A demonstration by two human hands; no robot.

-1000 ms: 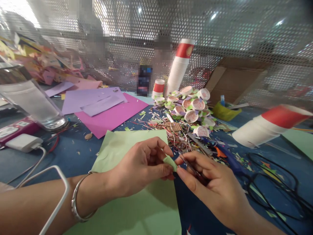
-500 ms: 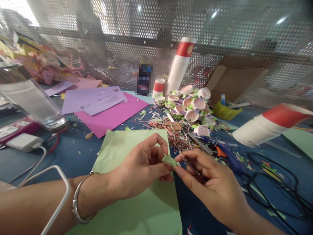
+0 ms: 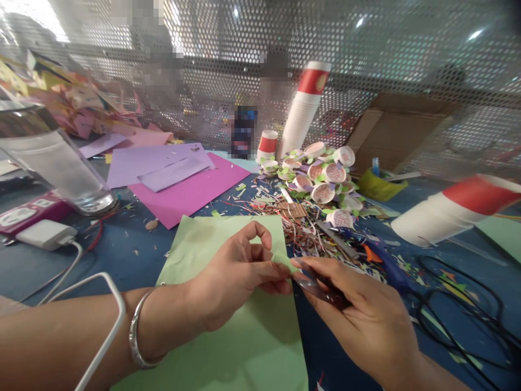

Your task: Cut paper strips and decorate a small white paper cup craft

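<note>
Between the thumb and fingers of my left hand (image 3: 234,279) is a small piece of light green paper (image 3: 284,262), partly hidden by the fingertips. My right hand (image 3: 366,312) grips a pair of small metal scissors (image 3: 315,288); its blades are parted and their tips are close to the green piece. Whether the blades touch the paper I cannot tell. A large light green sheet (image 3: 228,347) lies on the table under my left hand. Paper scraps and wires (image 3: 307,236) are heaped just beyond my hands.
Cut cup bottoms with paper bits (image 3: 323,193) are piled ahead, before a tall cup stack (image 3: 299,117). A blue glue gun (image 3: 386,266) with a looped black cable (image 3: 431,293) lies right, near tilted cups (image 3: 443,212). A glass of water (image 3: 69,168) and power strip (image 3: 36,214) stand left.
The scissors in my right hand have turned and their blades have spread apart beside the green piece. My left hand keeps its pinch. The view has shifted slightly.
</note>
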